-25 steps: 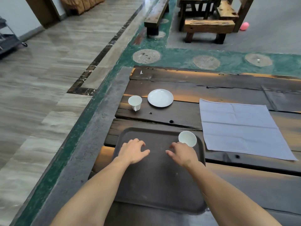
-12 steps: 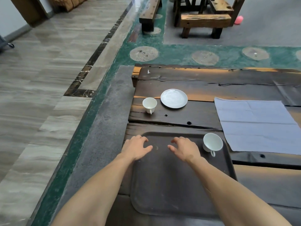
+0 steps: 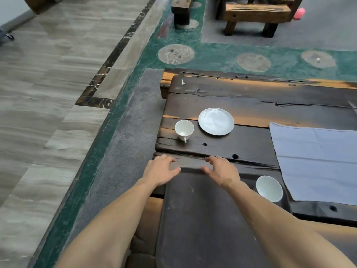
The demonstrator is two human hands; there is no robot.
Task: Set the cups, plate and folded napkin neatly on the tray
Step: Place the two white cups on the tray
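Both hands, left hand [image 3: 161,171] and right hand [image 3: 222,171], hover apart, fingers loose, holding nothing, at the dark rectangular plastic tray [image 3: 202,219]'s twelve-o'clock rim. White handled porcelain cup [image 3: 184,129] stands at eleven o'clock; best pinched by its handle and lifted level.

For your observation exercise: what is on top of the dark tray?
One white cup sits in the tray's far right corner. Both forearms cross above it, hiding parts of its surface, so anything beneath them cannot be seen.
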